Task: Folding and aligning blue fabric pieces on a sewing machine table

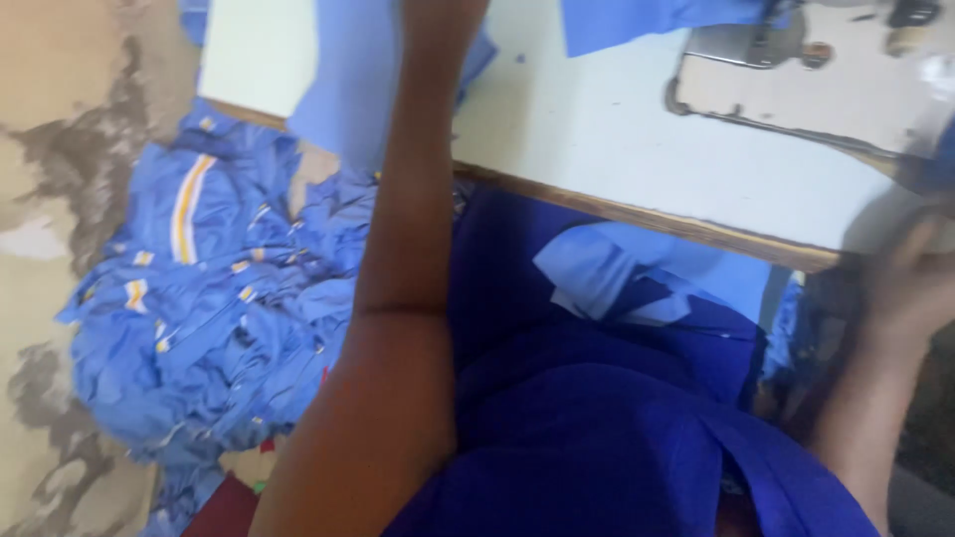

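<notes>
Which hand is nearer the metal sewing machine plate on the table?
Right. The right hand sits blurred at the table edge just below the metal plate; the left forearm reaches up beyond the frame's top, hand unseen.

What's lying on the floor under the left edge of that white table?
A heap of blue garments with orange-and-white stripes lies on the worn floor, reaching under the table edge. The left arm covers the heap's right side, so what lies further under stays hidden.

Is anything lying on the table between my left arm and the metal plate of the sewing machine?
Nothing visible. Between the left arm and the metal plate the table is bare; the blue cloth lies further back, by the plate.
</notes>
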